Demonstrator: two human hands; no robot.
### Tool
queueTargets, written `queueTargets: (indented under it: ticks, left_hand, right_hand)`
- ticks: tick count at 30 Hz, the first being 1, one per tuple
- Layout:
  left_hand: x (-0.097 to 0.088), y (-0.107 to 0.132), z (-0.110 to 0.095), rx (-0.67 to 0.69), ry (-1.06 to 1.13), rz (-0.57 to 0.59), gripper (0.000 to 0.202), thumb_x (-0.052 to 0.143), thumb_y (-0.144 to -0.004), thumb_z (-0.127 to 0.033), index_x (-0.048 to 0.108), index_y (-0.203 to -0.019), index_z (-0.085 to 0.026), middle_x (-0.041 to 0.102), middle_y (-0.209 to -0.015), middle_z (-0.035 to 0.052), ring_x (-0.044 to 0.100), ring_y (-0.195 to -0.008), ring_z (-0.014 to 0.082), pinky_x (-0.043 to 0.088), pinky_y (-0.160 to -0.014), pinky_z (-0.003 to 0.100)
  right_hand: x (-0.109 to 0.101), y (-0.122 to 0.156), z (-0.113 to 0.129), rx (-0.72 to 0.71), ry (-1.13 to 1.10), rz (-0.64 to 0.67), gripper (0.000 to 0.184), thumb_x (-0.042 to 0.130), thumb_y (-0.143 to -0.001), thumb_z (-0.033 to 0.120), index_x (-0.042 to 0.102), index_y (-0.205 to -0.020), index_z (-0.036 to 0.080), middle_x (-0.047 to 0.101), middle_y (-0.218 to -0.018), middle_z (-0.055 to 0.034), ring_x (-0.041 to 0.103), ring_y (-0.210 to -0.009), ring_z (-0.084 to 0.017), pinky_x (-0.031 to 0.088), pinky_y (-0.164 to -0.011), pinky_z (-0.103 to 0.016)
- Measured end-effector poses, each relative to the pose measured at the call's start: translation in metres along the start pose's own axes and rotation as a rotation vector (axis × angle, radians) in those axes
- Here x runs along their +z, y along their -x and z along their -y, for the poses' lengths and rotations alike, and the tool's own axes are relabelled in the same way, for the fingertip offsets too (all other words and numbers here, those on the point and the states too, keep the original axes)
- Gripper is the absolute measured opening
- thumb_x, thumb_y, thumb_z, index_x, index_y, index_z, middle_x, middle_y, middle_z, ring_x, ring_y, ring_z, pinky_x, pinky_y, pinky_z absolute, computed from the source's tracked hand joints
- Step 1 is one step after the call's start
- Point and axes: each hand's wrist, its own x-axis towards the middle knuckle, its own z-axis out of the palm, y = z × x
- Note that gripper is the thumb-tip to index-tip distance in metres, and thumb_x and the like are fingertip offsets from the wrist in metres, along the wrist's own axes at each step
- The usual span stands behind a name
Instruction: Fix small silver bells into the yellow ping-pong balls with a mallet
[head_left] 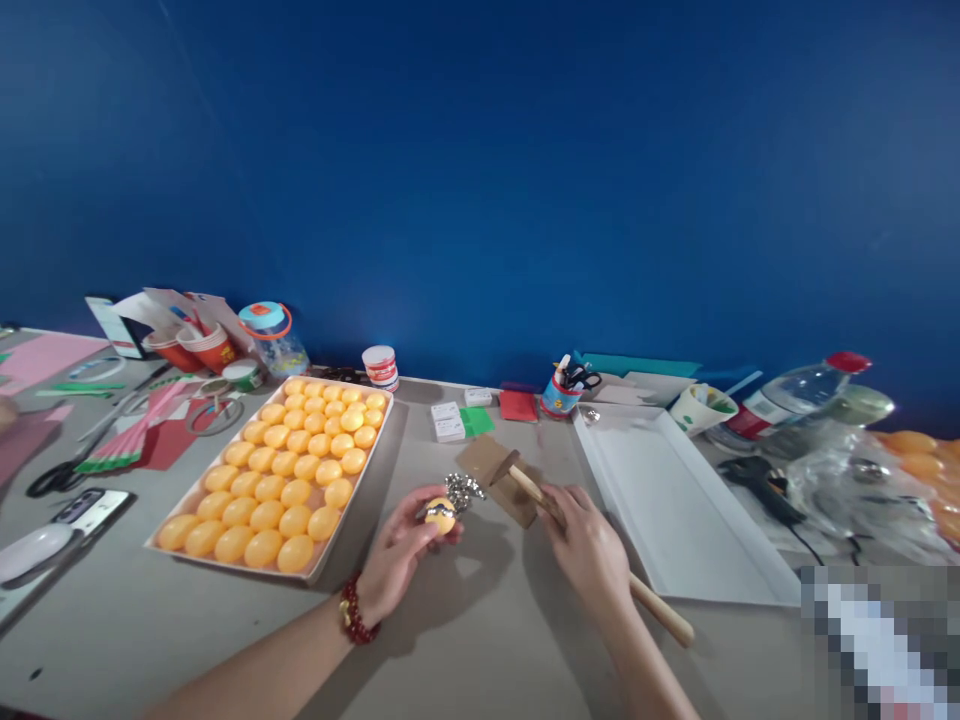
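Observation:
My left hand (409, 545), with a dark red bead bracelet at the wrist, grips an orange ping-pong ball (441, 518) that has a silvery metal piece on its top. Just behind the fingers lies a heap of small shiny metal pieces (466, 488), too small to name. In my right hand (589, 545) is a hammer (660, 610), held around its wooden handle. Its head (505, 468) points left over a brown square board (517, 500). The ball and the hammer head are apart.
Left of my hands stands a box (322, 570) of orange balls. A white tray (682, 500) lies to the right. Farther back are small white boxes (448, 422), a pen cup (561, 398) and a jar (381, 368). A glue gun (761, 487) and a bottle (795, 395) stand far right.

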Motion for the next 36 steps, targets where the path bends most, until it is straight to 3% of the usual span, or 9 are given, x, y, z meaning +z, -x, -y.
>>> queueTargets:
  ticks: [5, 10, 15, 17, 23, 29, 36]
  left_hand:
    - [0.001, 0.002, -0.001, 0.006, -0.087, 0.024, 0.033, 0.071, -0.081, -0.027, 0.065, -0.112, -0.018, 0.071, -0.098, 0.0072, 0.068, -0.094, 0.0234, 0.054, -0.089, 0.040]
    - [0.002, 0.001, -0.003, 0.047, -0.121, 0.069, 0.028, 0.068, -0.084, -0.027, 0.063, -0.111, -0.020, 0.066, -0.109, 0.0079, 0.069, -0.083, 0.0196, 0.056, -0.076, 0.034]
    - [0.001, 0.002, 0.000, 0.048, -0.120, 0.102, 0.027, 0.066, -0.086, -0.026, 0.061, -0.113, -0.022, 0.064, -0.116, 0.0078, 0.061, -0.064, 0.0089, 0.056, -0.072, 0.033]
    - [0.001, 0.003, 0.001, 0.036, -0.116, 0.105, 0.030, 0.068, -0.085, -0.025, 0.061, -0.115, -0.023, 0.062, -0.119, 0.0075, 0.057, -0.060, 0.0059, 0.057, -0.074, 0.035]
    - [0.004, 0.007, 0.004, -0.016, -0.092, 0.178, 0.038, 0.069, -0.084, -0.026, 0.060, -0.121, -0.021, 0.066, -0.113, 0.0086, 0.063, -0.070, 0.0123, 0.058, -0.079, 0.039]
    - [0.004, 0.009, 0.007, -0.036, 0.006, 0.181, 0.029, 0.055, -0.094, -0.034, 0.062, -0.119, -0.021, 0.067, -0.105, 0.0078, 0.065, -0.070, 0.0148, 0.057, -0.076, 0.042]
    - [0.005, 0.008, 0.006, -0.018, -0.053, 0.140, 0.034, 0.057, -0.092, -0.036, 0.061, -0.123, -0.022, 0.064, -0.115, 0.0093, 0.065, -0.065, 0.0126, 0.055, -0.068, 0.034]
  right_hand:
    - [0.005, -0.001, -0.010, 0.003, 0.100, -0.016, 0.019, 0.050, -0.090, 0.018, 0.061, -0.105, 0.020, 0.065, -0.095, -0.0074, 0.066, -0.082, -0.023, 0.049, -0.069, -0.033]
    - [0.008, -0.001, -0.011, -0.038, 0.132, 0.001, 0.014, 0.056, -0.087, 0.017, 0.063, -0.100, 0.018, 0.066, -0.091, -0.0092, 0.063, -0.087, -0.027, 0.048, -0.078, -0.038]
    - [0.013, -0.002, 0.011, -0.164, -0.030, -0.076, 0.021, 0.050, -0.094, 0.022, 0.063, -0.109, 0.016, 0.067, -0.103, -0.0120, 0.061, -0.097, -0.028, 0.048, -0.088, -0.043]
    - [0.021, 0.000, 0.024, -0.252, -0.143, -0.028, 0.024, 0.047, -0.094, 0.018, 0.063, -0.112, 0.018, 0.068, -0.104, -0.0100, 0.062, -0.099, -0.025, 0.049, -0.090, -0.041]
    - [0.039, 0.003, 0.041, -0.258, -0.080, 0.049, 0.038, 0.045, -0.091, 0.010, 0.060, -0.126, 0.018, 0.066, -0.111, -0.0132, 0.060, -0.103, -0.028, 0.050, -0.090, -0.044]
    - [0.038, 0.001, 0.040, -0.264, -0.096, 0.058, 0.029, 0.048, -0.094, 0.015, 0.066, -0.116, 0.021, 0.066, -0.106, -0.0101, 0.061, -0.097, -0.026, 0.050, -0.085, -0.040]
    - [0.039, 0.002, 0.042, -0.266, -0.072, 0.051, 0.027, 0.050, -0.094, 0.019, 0.065, -0.116, 0.020, 0.067, -0.107, -0.0098, 0.059, -0.098, -0.026, 0.047, -0.086, -0.039]
